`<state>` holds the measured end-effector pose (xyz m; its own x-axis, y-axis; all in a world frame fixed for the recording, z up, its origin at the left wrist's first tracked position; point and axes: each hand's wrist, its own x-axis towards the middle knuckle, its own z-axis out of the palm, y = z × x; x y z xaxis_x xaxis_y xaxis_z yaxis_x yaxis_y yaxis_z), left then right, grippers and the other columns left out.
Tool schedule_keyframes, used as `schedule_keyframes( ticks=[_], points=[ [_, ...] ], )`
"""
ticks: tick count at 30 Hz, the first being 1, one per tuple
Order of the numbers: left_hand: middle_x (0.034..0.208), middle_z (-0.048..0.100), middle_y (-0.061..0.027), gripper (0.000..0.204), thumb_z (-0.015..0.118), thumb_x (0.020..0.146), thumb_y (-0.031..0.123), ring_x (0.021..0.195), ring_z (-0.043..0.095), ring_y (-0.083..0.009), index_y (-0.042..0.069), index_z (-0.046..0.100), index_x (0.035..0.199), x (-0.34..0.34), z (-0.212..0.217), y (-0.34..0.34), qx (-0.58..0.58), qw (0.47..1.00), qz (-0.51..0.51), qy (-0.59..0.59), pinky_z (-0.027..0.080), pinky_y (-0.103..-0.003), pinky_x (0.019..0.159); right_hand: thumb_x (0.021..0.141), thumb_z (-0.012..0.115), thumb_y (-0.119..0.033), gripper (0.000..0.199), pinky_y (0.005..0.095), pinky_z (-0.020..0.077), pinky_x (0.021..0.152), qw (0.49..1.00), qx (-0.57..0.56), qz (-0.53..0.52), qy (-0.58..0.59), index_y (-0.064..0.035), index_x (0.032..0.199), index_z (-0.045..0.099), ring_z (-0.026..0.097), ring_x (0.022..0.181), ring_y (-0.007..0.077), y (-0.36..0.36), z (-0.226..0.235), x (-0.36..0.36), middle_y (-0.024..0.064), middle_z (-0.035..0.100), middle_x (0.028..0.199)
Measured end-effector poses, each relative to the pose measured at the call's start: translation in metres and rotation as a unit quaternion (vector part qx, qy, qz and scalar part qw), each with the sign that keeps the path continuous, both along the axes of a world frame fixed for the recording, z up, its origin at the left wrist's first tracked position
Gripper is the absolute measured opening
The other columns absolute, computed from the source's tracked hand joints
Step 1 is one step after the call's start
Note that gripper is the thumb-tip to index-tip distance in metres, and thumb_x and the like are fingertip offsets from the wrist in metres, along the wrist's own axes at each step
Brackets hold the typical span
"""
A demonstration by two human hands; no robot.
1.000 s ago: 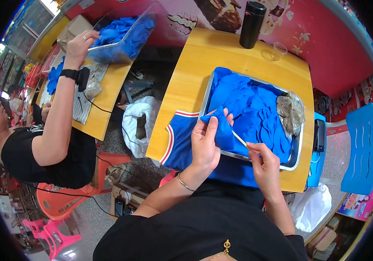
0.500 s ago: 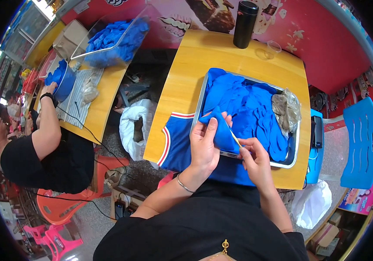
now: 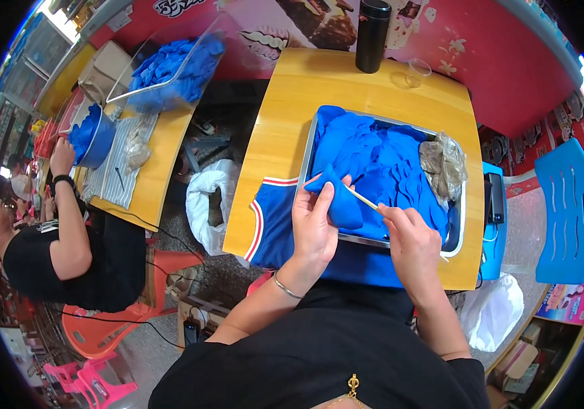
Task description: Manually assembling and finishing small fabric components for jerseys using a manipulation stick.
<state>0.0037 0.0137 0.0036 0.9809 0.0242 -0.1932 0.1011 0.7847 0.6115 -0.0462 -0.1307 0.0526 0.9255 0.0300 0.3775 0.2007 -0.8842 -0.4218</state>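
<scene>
My left hand (image 3: pixel 316 221) is closed on a small blue cloth-like piece (image 3: pixel 345 210), its thumb lying over the top of it. Between the fingers of my right hand (image 3: pixel 411 245) is a thin wooden stick (image 3: pixel 365 200), slanting up to the left with its tip at the blue piece's upper edge. Both hands are over the near side of a metal tray (image 3: pixel 463 228). A heap of similar flat blue pieces (image 3: pixel 380 153) fills it. Whether the stick's tip goes inside the piece I cannot tell.
A crumpled clear bag (image 3: pixel 443 167) lies at the tray's right end. Blue cloth with striped trim (image 3: pixel 275 221) hangs by the table's left edge. At the back are a black bottle (image 3: pixel 373 37) and clear cup (image 3: pixel 418 68). A co-worker (image 3: pixel 60 252) sits left beside a blue bucket (image 3: pixel 99 140).
The stick has swung away from the blue piece's right edge to its upper edge, and more of it shows. My right hand has turned. The co-worker's hand has left the bucket's top.
</scene>
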Motion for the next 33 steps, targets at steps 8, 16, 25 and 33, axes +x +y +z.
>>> schedule_keyframes(
  ticks=[8,16,25,33],
  points=[
    [0.115,0.055,-0.0222,0.027,0.054,0.09,0.009,0.109,0.054,-0.032,0.005,0.046,0.116,0.001,0.01,-0.002,-0.027,0.998,-0.04,0.051,0.043,-0.043,0.095,0.079,0.058,-0.008,0.02,0.0333,0.042,0.043,0.999,-0.049,-0.016,-0.016,-0.0182,0.095,0.064,0.057,0.053,0.0212,-0.001,0.002,0.0,0.0032,0.051,0.067],
    [0.105,0.059,-0.0132,0.025,0.059,0.088,0.016,0.102,0.057,-0.0234,0.005,0.053,0.109,0.003,0.007,-0.004,-0.061,0.995,-0.057,0.055,0.045,-0.041,0.095,0.08,0.06,-0.007,0.018,0.0345,0.0445,0.047,1.0,0.026,-0.006,-0.003,-0.0145,0.097,0.063,0.059,0.056,0.023,0.003,0.002,-0.005,0.0044,0.055,0.069],
    [0.106,0.058,-0.0038,0.021,0.06,0.087,0.018,0.103,0.055,-0.0207,0.008,0.058,0.105,0.002,0.004,-0.007,-0.031,0.999,-0.025,0.027,0.045,-0.043,0.094,0.081,0.061,-0.008,0.016,0.0353,0.0462,0.049,0.987,0.154,0.014,0.035,-0.0117,0.097,0.062,0.06,0.061,0.0261,0.001,-0.009,-0.003,0.0063,0.06,0.073],
    [0.099,0.059,-0.0058,0.013,0.061,0.087,0.016,0.1,0.056,-0.0205,0.009,0.059,0.098,0.007,-0.001,-0.004,-0.059,0.997,-0.028,0.033,0.046,-0.038,0.088,0.08,0.059,0.002,0.022,0.0325,0.0481,0.055,0.996,0.067,-0.018,0.048,-0.006,0.1,0.06,0.062,0.065,0.0242,0.006,-0.007,-0.004,0.0116,0.062,0.078]
  ],
)
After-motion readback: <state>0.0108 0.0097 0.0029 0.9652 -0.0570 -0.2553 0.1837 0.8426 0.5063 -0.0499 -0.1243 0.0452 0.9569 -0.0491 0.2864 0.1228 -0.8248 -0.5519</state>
